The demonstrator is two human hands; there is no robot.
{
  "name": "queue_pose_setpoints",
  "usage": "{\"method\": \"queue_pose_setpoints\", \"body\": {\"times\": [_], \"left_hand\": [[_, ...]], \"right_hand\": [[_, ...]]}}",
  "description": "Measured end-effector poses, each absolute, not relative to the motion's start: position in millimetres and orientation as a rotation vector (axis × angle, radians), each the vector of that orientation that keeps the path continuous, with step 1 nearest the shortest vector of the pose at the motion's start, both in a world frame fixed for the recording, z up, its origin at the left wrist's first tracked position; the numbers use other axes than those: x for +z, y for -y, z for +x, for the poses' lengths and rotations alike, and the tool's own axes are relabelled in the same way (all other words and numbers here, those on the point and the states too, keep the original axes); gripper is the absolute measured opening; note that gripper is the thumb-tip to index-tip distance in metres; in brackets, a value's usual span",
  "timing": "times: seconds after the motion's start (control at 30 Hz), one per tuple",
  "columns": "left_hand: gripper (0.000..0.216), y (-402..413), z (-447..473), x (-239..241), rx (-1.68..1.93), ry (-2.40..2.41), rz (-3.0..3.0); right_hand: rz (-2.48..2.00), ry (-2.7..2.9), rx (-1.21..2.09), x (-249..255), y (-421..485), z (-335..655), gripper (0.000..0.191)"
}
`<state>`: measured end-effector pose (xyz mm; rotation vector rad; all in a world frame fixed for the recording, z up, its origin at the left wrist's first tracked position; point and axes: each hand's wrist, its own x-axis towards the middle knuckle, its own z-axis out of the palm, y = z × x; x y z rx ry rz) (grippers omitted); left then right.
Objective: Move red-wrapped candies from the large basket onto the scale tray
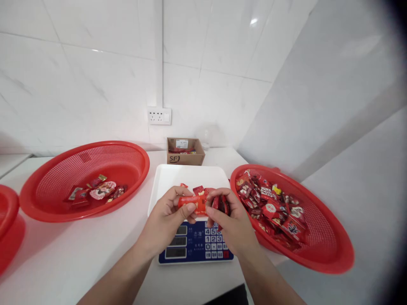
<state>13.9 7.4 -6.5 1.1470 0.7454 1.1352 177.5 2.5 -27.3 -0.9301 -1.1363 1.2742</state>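
Observation:
My left hand (162,222) is closed, pinching an orange-red wrapped candy packet (197,206) between thumb and fingers. Close against it, my right hand (237,224) is closed around several dark red wrapped candies (221,205), its fingertips at the right end of the orange-red packet. Both hands are above the white pan (173,177) of a digital scale, whose blue keypad panel (197,248) shows below them. A few red packets (199,190) appear just behind my fingers, partly hidden; I cannot tell whether they lie on the pan.
On the right stands a red mesh basket (330,254) heaped with red candy packets. Another red basket (95,148) on the left holds a few packets. A small cardboard box (187,159) with packets sits behind the scale. A third red basket (8,212) is cut off at far left.

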Motion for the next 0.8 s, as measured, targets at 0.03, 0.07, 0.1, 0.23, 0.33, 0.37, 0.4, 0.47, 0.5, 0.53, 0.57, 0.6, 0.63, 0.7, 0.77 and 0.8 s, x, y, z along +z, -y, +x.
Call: {"method": "queue_pose_setpoints", "body": {"times": [0.03,0.07,0.1,0.23,0.33,0.37,0.4,0.47,0.5,0.53,0.57,0.6,0.63,0.7,0.77,0.8], "left_hand": [[0.022,-8,12,-6,1.146,-0.731,1.125],[0.022,-8,11,-6,1.148,-0.714,1.107],[0.022,-9,10,-6,1.148,-0.699,1.093],[0.023,-8,10,-7,1.165,-0.693,1.069],[0.025,-6,12,-7,1.084,-0.705,1.098],[0.026,-5,13,-6,1.049,-0.702,1.110],[0.028,-4,13,-5,1.023,-0.695,1.120],[0.029,-3,15,-3,1.009,-0.683,1.138],[0.028,-3,15,-2,1.014,-0.680,1.147],[0.027,-3,15,-2,1.025,-0.679,1.155],[0.025,-4,14,-2,1.045,-0.681,1.162],[0.023,-5,13,-2,1.076,-0.686,1.164],[0.021,-6,12,-3,1.114,-0.697,1.162],[0.014,-8,10,-5,1.178,-0.734,1.179],[0.010,-8,10,-6,1.185,-0.778,1.287],[0.013,-6,11,-7,1.173,-0.803,1.381]], "right_hand": [[-0.955,1.156,1.288,-28,-2,179,0.025],[-0.975,1.184,1.303,-28,-1,180,0.025],[-0.988,1.217,1.317,-29,0,181,0.025],[-0.962,1.304,1.342,-29,2,181,0.027],[-0.943,1.367,1.320,-22,3,178,0.033],[-0.930,1.403,1.308,-20,4,177,0.032],[-0.918,1.439,1.288,-18,5,177,0.029],[-0.926,1.481,1.239,-15,6,176,0.021],[-0.946,1.470,1.218,-15,7,176,0.020],[-0.968,1.438,1.214,-16,7,177,0.022],[-0.973,1.385,1.231,-17,7,178,0.028],[-0.948,1.311,1.274,-18,7,179,0.034],[-0.896,1.219,1.339,-18,7,180,0.039],[-0.771,1.019,1.485,-18,6,182,0.039],[-0.694,0.847,1.589,-15,5,183,0.033],[-0.680,0.790,1.615,-14,5,182,0.030]]}}
